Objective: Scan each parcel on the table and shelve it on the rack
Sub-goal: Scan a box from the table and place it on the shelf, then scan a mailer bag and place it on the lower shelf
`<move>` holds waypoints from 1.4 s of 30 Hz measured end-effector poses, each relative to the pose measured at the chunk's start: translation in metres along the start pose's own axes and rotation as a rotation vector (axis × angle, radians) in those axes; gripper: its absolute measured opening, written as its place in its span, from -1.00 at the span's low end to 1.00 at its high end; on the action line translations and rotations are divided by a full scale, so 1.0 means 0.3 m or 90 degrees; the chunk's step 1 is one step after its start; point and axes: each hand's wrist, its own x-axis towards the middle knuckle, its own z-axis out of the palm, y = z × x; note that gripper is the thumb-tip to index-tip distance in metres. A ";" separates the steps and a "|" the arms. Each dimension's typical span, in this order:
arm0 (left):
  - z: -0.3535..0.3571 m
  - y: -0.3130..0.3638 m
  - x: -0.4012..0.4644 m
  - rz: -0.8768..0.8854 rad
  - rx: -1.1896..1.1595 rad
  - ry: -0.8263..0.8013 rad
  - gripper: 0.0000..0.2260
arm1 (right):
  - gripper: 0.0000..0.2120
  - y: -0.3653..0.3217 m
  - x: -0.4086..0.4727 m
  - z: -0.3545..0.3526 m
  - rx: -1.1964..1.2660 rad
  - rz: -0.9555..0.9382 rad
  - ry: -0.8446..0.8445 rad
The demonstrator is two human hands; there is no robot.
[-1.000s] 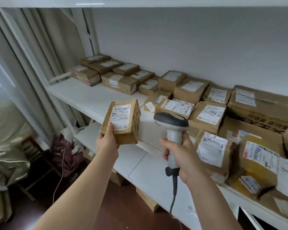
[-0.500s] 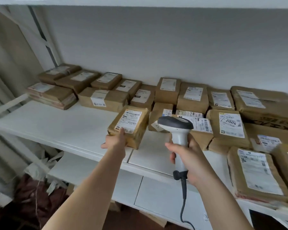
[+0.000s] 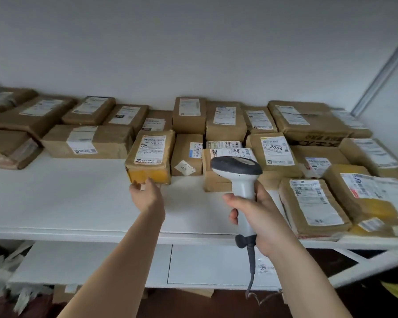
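Shelving step: the parcel (image 3: 150, 156) sits on the rack (image 3: 78, 203), the slack left hand (image 3: 145, 193) at its near end, the right hand (image 3: 255, 214) gripping the scanner (image 3: 238, 171); next, likely fetch another parcel.

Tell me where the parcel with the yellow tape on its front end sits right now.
In the head view the yellow-taped parcel lies on the white shelf, left of centre, just beyond the left hand, beside a smaller brown box on its right.

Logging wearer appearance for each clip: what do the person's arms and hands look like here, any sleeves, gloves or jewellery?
Both forearms are bare as far as the picture shows, with no sleeve in view. The left hand and right hand wear no gloves; no rings, watch or wristband are visible. No markings show on either arm.
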 end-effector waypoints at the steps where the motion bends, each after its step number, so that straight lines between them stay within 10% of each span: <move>1: 0.010 0.001 -0.027 0.011 0.017 0.041 -0.63 | -0.78 -0.007 -0.016 -0.024 0.001 -0.005 0.008; 9: 0.193 0.017 -0.490 0.337 0.020 -0.028 -0.80 | -0.76 -0.097 -0.204 -0.340 0.088 -0.049 0.083; 15: 0.412 -0.087 -1.064 0.530 -0.059 -0.287 -0.64 | -0.71 -0.122 -0.417 -0.785 0.148 -0.110 0.168; 29: 0.757 -0.923 -2.424 0.421 0.095 -0.854 -0.68 | -0.69 0.048 -1.187 -1.914 0.255 -0.159 0.738; 42: 1.147 -1.586 -3.171 0.317 0.333 -1.083 -0.74 | -0.70 0.200 -1.378 -2.655 0.316 -0.124 1.026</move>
